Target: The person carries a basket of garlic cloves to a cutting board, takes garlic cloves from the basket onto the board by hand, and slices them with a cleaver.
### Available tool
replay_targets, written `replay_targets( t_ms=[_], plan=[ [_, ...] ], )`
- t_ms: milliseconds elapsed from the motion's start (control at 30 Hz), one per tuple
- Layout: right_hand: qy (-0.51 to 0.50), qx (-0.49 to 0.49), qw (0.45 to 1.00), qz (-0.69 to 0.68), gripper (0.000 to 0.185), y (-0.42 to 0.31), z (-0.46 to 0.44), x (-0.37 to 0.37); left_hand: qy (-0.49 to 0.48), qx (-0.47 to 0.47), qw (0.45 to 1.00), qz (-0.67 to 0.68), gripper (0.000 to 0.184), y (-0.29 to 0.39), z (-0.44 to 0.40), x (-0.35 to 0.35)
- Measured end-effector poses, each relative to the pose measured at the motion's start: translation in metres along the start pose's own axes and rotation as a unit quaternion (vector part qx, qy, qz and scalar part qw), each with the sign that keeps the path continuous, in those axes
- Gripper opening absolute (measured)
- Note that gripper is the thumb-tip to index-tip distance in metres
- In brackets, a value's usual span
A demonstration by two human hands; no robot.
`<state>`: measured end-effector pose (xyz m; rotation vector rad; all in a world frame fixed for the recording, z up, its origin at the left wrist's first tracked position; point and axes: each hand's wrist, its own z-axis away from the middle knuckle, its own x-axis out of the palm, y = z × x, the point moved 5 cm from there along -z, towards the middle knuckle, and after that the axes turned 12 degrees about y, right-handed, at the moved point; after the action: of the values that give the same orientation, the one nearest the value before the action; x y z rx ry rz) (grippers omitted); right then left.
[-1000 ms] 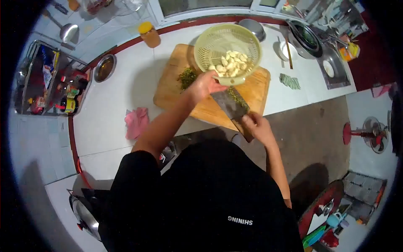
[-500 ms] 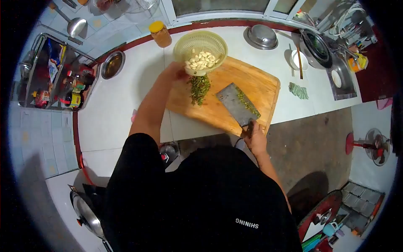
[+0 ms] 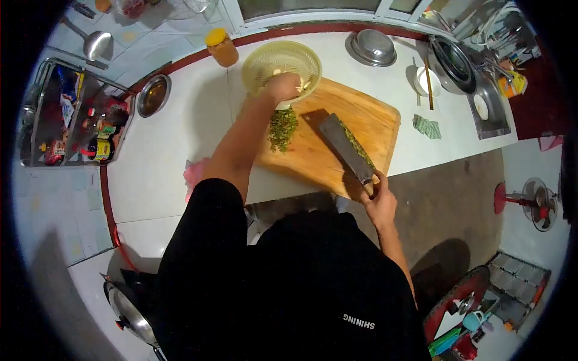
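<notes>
My left hand point(image 3: 284, 87) is down inside a pale yellow plastic colander point(image 3: 254, 63), fingers curled into the peeled garlic cloves point(image 3: 304, 85) and covering most of them. My right hand point(image 3: 380, 201) grips the handle of a cleaver point(image 3: 348, 147). Its blade is tilted over the right part of the wooden cutting board point(image 3: 376, 114), with chopped green bits stuck along one side. On the board, just below the colander, lies a heap of chopped green and reddish pieces point(image 3: 282, 130). The colander overlaps the board's far left edge.
Behind the colander stands a yellow-lidded jar point(image 3: 223, 48). A metal bowl point(image 3: 372, 48), a white bowl with chopsticks point(image 3: 428, 84) and a green cloth point(image 3: 427, 127) lie to the right, before the sink point(image 3: 490, 108). A pink cloth point(image 3: 194, 175) is beside my left arm.
My left hand has moved from the colander's rim into the garlic cloves. My right hand has turned the cleaver, so its blade is now tilted more on edge.
</notes>
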<state>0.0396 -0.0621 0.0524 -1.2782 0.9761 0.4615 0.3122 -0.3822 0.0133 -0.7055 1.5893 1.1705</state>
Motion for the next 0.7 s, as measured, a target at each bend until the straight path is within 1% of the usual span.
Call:
replay_targets(
  t_ms=[33,100,133,167,267,300,333,367,400,467,500,567,600,633,667,700],
  plan=[
    [0.006,0.009,1.000,-0.018,0.061,0.001,0.000,-0.003,0.017,0.034,0.999,-0.038,0.023,0.000,-0.005,0.008],
    [0.018,0.026,0.998,-0.058,0.056,0.001,-0.001,-0.009,0.052,0.079,0.995,-0.014,0.023,-0.019,-0.017,0.037],
    [0.020,0.027,0.996,-0.085,0.054,0.003,-0.004,-0.011,0.068,0.100,0.993,-0.004,0.022,-0.022,-0.019,0.039],
    [0.020,0.028,0.993,-0.111,0.052,0.003,-0.009,-0.010,0.036,0.063,0.996,0.059,0.023,-0.033,-0.024,0.044],
    [-0.003,0.045,0.986,-0.162,0.047,0.005,-0.024,-0.017,0.230,0.019,0.965,0.123,0.023,-0.011,0.002,-0.017],
    [-0.008,0.041,0.982,-0.182,0.047,0.006,-0.028,-0.019,0.205,-0.030,0.949,0.239,0.022,-0.002,0.011,-0.026],
    [-0.013,0.037,0.978,-0.203,0.047,0.007,-0.031,-0.020,0.179,-0.080,0.916,0.350,0.022,0.012,0.024,-0.032],
    [0.013,-0.005,0.971,-0.240,0.046,0.007,-0.036,-0.021,0.153,-0.127,0.868,0.455,0.021,0.031,0.039,-0.042],
    [0.003,-0.011,0.967,-0.254,0.045,0.010,-0.044,-0.017,0.120,-0.154,0.902,0.386,0.019,0.079,0.072,-0.064],
    [-0.016,-0.021,0.958,-0.284,0.043,0.016,-0.064,-0.007,0.049,-0.163,0.891,0.420,0.016,0.107,0.104,-0.017],
    [-0.028,-0.022,0.953,-0.300,0.033,0.022,-0.073,-0.002,0.013,-0.144,0.841,0.522,0.015,0.094,0.115,0.052],
    [-0.108,0.051,0.959,-0.255,0.029,0.029,-0.086,0.002,0.008,-0.157,0.848,0.506,0.014,0.112,0.137,0.091],
    [-0.149,0.088,0.958,-0.228,0.029,0.035,-0.088,0.004,0.068,-0.140,0.875,0.459,0.015,0.106,0.140,0.106],
    [-0.152,0.084,0.956,-0.236,0.034,0.038,-0.089,0.003,0.127,-0.125,0.895,0.409,0.015,0.100,0.144,0.124],
    [-0.149,0.036,0.971,-0.183,0.033,0.040,-0.093,0.001,0.186,-0.111,0.909,0.355,0.015,0.099,0.150,0.132],
    [-0.145,-0.014,0.980,-0.132,0.033,0.042,-0.097,-0.001,0.216,-0.140,0.919,0.297,0.017,0.123,0.158,0.097]
  ],
)
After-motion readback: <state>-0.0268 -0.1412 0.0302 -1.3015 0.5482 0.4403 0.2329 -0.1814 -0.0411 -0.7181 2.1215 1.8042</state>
